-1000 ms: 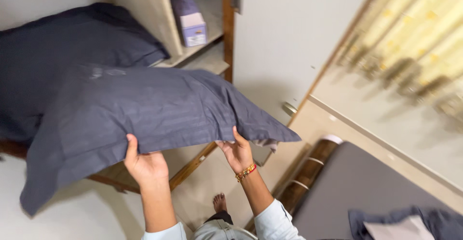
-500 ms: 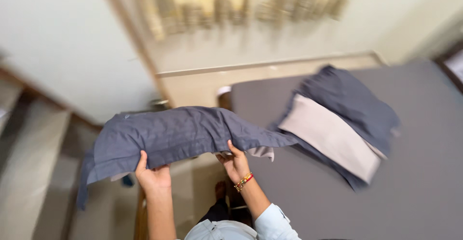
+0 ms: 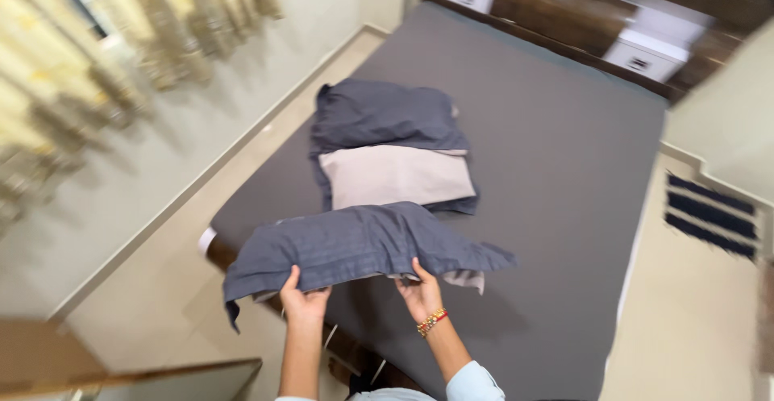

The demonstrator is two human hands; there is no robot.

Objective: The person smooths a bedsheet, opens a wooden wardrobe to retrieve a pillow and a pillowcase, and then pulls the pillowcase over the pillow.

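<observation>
- Over the near end of the bed, both hands hold a soft, faintly striped dark grey pillow by its near edge.
- Left hand and right hand pinch the cloth, thumbs on top.
- Farther up the smooth grey bed lies a pale beige pillow on a rumpled dark pillowcase.
- Beyond that stands a glossy wooden headboard.

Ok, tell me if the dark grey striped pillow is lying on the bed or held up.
Held up: both hands, left hand and right hand, grip the dark grey striped pillow above the bed.
</observation>
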